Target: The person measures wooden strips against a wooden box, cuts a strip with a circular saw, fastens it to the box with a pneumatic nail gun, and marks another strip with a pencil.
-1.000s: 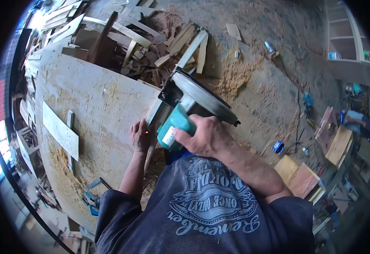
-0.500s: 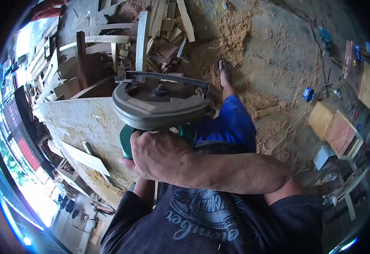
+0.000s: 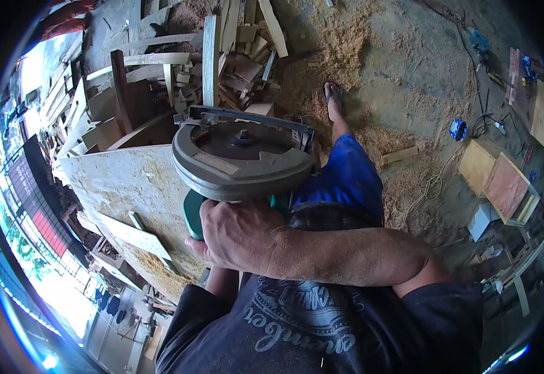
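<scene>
A circular saw (image 3: 219,182) with a grey blade guard and a green body is held in front of my torso, its round blade (image 3: 266,148) and centre bolt facing up toward me. Across my body reaches my right arm, and my right hand (image 3: 241,232) is closed around the saw's green handle (image 3: 193,210), thumb toward my chest. My left forearm (image 3: 223,283) goes up beneath the right wrist. The left hand itself is hidden behind the right hand and the saw. Left of the saw lies a large, worn board (image 3: 116,181) dusted with sawdust.
A narrow pale board (image 3: 135,235) lies on the large board. Offcuts (image 3: 244,68) are heaped beyond the saw, with an upright plank (image 3: 210,59). Sawdust covers the floor around my foot (image 3: 332,93). Right are a coiled cord (image 3: 433,187), a wooden box (image 3: 505,190) and a blue tool (image 3: 458,129).
The whole view has shifted slightly, with the saw and my right hand a little further right and lower in the picture. The right hand's grip on the saw looks the same.
</scene>
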Action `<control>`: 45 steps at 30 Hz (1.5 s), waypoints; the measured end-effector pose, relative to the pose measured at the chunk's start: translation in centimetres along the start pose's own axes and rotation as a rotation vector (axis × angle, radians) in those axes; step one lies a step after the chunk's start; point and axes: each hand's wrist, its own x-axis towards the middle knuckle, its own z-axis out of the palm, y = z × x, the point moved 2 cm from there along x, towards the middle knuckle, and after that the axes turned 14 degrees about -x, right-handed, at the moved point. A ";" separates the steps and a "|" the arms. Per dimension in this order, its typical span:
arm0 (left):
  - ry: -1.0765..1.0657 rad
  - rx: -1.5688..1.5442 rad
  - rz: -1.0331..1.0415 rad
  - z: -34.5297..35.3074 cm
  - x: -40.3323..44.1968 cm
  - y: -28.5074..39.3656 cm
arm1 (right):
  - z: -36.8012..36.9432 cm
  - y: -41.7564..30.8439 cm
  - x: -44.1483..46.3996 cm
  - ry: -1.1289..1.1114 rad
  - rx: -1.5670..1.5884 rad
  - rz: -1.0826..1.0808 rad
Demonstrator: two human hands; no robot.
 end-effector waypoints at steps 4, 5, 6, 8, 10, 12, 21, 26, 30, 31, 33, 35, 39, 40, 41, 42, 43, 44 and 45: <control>0.002 -0.009 0.019 0.2 0.6 -0.2 | 0.8 -0.8 1.2 -0.147 0.146 0.047; 0.001 -0.006 0.024 0.2 0.7 -0.2 | 0.5 -0.6 1.3 -0.142 0.145 0.046; 0.004 -0.002 0.028 0.2 0.9 -0.2 | 0.2 -0.4 1.3 -0.201 0.171 0.022; 0.002 -0.001 0.034 0.3 1.0 -0.2 | 0.1 -0.3 1.2 -0.258 0.203 -0.002; 0.002 -0.004 0.040 0.5 1.2 -0.3 | 0.8 -0.2 1.3 -0.278 0.157 0.051; 0.002 -0.006 0.042 0.6 1.2 -0.3 | 7.3 -2.5 1.4 0.210 0.068 0.255; 0.000 -0.012 0.038 0.9 0.9 -0.2 | 2.6 -1.0 1.8 -0.119 0.118 0.118; -0.002 -0.023 0.045 1.2 1.4 -0.3 | 0.7 -0.9 1.8 -0.081 0.095 0.022; -0.005 -0.021 0.047 1.2 1.5 -0.4 | -0.6 -1.0 2.1 -0.102 0.007 0.001; -0.007 -0.020 0.047 1.2 1.6 -0.5 | -0.9 -0.9 2.2 -0.195 0.048 -0.003; -0.009 -0.024 0.044 1.3 1.6 -0.6 | -1.2 -0.9 2.4 -0.198 0.035 -0.008; -0.011 -0.024 0.044 1.3 1.8 -0.7 | -1.3 -1.1 2.6 -0.202 0.022 -0.017; -0.015 -0.024 0.047 1.5 2.2 -0.9 | -1.3 -1.3 3.0 -0.199 0.004 -0.033; -0.013 -0.023 0.050 1.4 2.2 -1.0 | -1.4 -1.3 3.0 -0.164 0.000 -0.041; -0.012 -0.024 0.048 1.4 2.4 -1.1 | -1.4 -1.4 3.1 -0.162 -0.003 -0.044; -0.016 -0.019 0.052 2.1 2.5 -1.1 | -1.5 -1.5 3.3 -0.168 -0.006 -0.048; -0.014 -0.021 0.053 1.5 2.6 -1.2 | -1.6 -1.6 3.4 -0.173 -0.010 -0.053; -0.012 -0.019 0.054 1.6 2.8 -1.2 | -1.7 -1.6 3.5 -0.166 -0.015 -0.057; -0.010 -0.017 0.050 1.7 3.0 -1.4 | -1.7 -1.6 3.6 -0.141 0.003 -0.070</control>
